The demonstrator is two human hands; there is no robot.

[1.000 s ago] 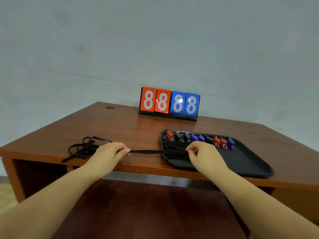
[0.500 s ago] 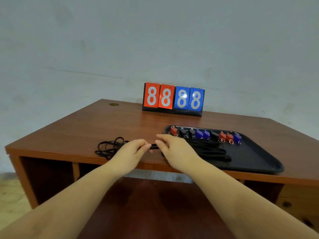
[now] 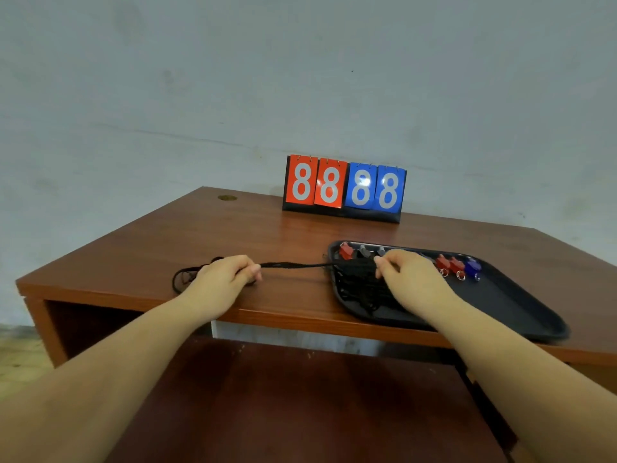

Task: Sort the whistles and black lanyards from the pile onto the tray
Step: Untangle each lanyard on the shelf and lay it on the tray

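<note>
Whistles [image 3: 449,264] line the tray's [image 3: 521,305] far edge, my hands [image 3: 223,275] [image 3: 409,279] pinch one lanyard [image 3: 293,265], and a few wait in the pile [image 3: 185,277] near the surface's front edge

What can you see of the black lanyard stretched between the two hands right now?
The black lanyard is a thin, flat cord, cloth by its look, pulled nearly straight and taut just above the table. The left hand pinches one end beside the loose lanyards; the right hand holds the other over the tray, above a heap of lanyards already laid there.
</note>
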